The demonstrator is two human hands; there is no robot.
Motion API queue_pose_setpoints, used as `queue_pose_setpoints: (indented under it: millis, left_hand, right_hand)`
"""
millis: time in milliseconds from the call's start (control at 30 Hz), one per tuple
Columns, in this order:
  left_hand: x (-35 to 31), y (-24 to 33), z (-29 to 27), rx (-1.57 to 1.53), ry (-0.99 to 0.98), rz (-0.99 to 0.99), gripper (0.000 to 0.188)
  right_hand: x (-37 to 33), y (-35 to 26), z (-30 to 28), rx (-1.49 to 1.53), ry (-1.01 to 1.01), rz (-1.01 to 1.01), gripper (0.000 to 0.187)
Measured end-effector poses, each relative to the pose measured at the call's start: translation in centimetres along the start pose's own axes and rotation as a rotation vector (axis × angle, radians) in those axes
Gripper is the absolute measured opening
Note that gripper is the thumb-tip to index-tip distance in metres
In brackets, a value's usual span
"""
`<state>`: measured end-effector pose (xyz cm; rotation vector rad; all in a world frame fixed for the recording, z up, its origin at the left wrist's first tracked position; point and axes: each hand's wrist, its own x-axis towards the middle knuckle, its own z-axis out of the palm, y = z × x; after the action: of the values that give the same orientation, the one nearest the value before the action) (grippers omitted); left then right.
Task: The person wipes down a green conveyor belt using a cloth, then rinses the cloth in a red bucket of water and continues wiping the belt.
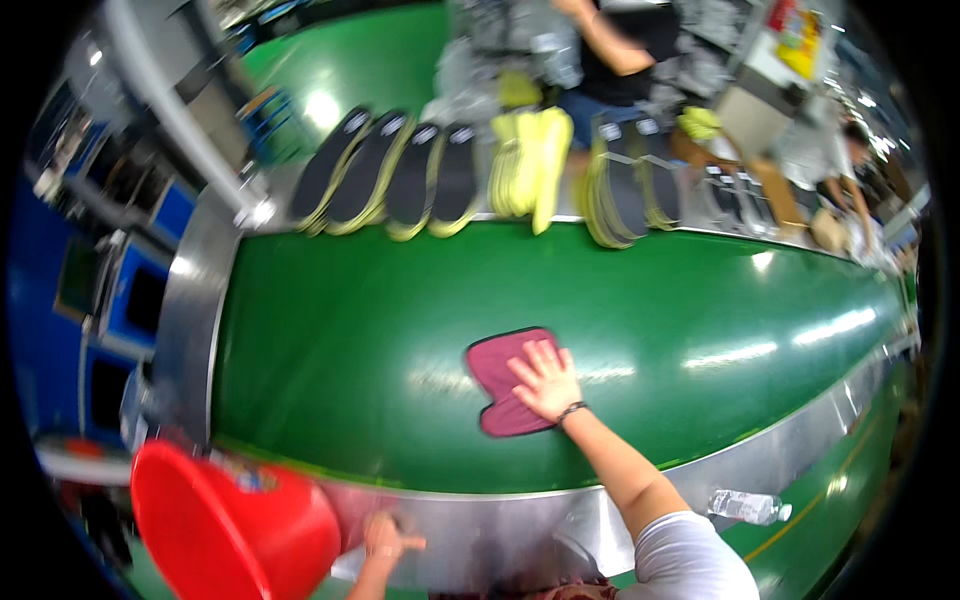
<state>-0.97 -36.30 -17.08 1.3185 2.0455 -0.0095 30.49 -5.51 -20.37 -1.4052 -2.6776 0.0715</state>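
Note:
A maroon cloth piece (495, 372) with dark edging and a notch on one side lies flat on the green belt (330, 330). My right hand (545, 382) presses on it, fingers spread and palm down, a dark bracelet at the wrist. My left hand (384, 540) is over the metal rim of the belt, just right of a red bucket (285, 525). It is a little blurred; its thumb sticks out to the right, and I see nothing held in it.
Along the far rim stand stacks of dark insoles (405, 185) with yellow edges and bright yellow insoles (530, 165). A plastic bottle (745, 506) lies on the near metal rim at right. A person in black (625, 60) is across the belt; another person (850, 180) is at far right.

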Motion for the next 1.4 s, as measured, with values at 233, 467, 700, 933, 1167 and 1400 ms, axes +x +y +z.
queue_pose_setpoints:
  millis: [233, 467, 700, 933, 1167, 1400]
  left_hand:
    - [-1.1, 0.8, 1.8, 0.404, -0.165, -0.158, 0.078]
    - [-0.6, -0.3, 0.8, 0.193, -0.054, -0.102, 0.093]
    - [-1.8, 0.4, 0.7, 0.291, -0.019, -0.128, 0.089]
    - [-2.1, 1.0, 1.4, 0.3, -0.013, -0.127, 0.088]
    - [-2.5, 1.6, 0.3, 0.315, -0.013, -0.083, 0.082]
    - [-1.7, 2.5, -0.5, 0.197, 0.049, -0.118, 0.077]
  right_hand:
    - [10.7, 9.1, -2.2, -0.028, 0.114, 0.895, 0.055]
    - [13.7, -18.0, 2.7, 0.416, 0.139, -0.682, 0.047]
    - [21.5, 2.9, 1.4, -0.124, 0.164, 0.285, 0.049]
    - [30.3, 0.9, 3.5, 0.006, 0.122, 0.8, 0.07]
    - [37.8, -14.1, 5.4, 0.04, 0.115, 0.367, 0.061]
    - [27.2, -13.2, 6.9, 0.051, 0.242, -0.171, 0.062]
